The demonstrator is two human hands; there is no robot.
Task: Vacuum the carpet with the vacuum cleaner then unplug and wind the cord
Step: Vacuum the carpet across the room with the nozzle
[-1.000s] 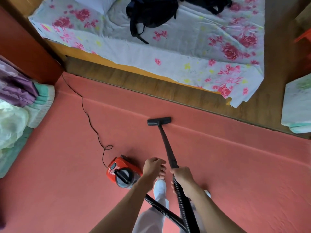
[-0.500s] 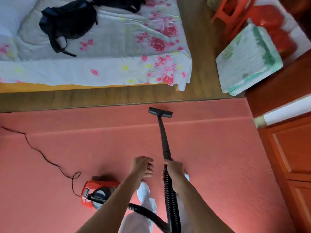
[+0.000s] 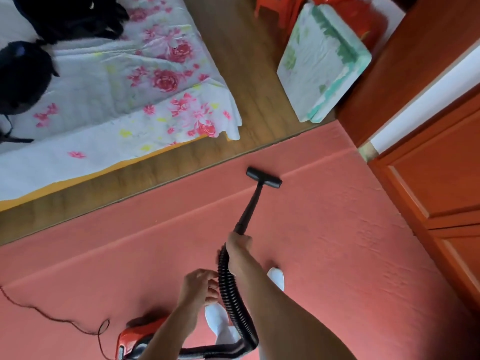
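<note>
Black plastic wand [image 3: 250,207] is gripped by right hand [image 3: 237,242]; left hand [image 3: 198,285] is held loose, empty, w/ thin dark cord [image 3: 52,318] looped beside red canister vacuum [image 3: 135,341] — prob gets snagged if dragged.

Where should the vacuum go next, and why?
Probably draw the floor nozzle back toward the feet. The right hand grips the wand at full stretch, and the nozzle already sits near the far edge of the pink carpet.

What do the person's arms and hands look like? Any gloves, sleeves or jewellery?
Both arms are bare as far as the view reaches, with no sleeves showing. The left hand and right hand wear no gloves, and no watch or ring shows, though the picture is soft.
</note>
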